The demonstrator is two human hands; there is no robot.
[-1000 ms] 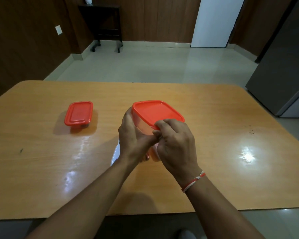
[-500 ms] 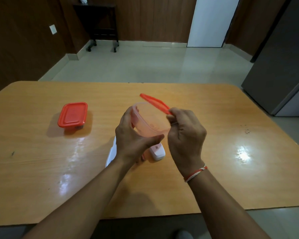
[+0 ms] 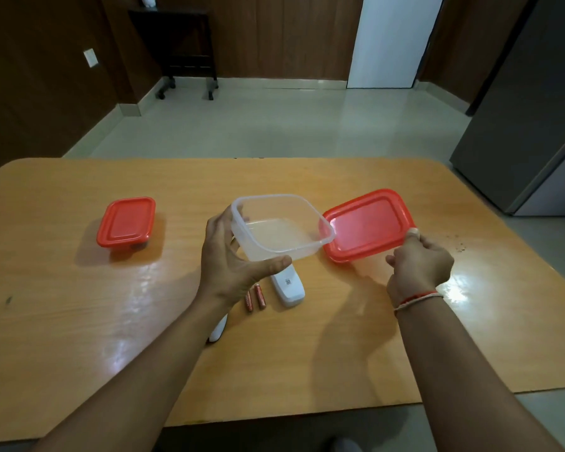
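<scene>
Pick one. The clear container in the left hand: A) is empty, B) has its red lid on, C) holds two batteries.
A: the clear container in the left hand shows a bare bottom; the right hand holds the red lid, and the batteries lie on the table.

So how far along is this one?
Done: the red lid is off the clear container. In hand: the left hand grips the empty container above the table, the right hand pinches the lid beside it. Left, probably: two batteries and a white device lie loose on the table, nothing packed yet.
</scene>
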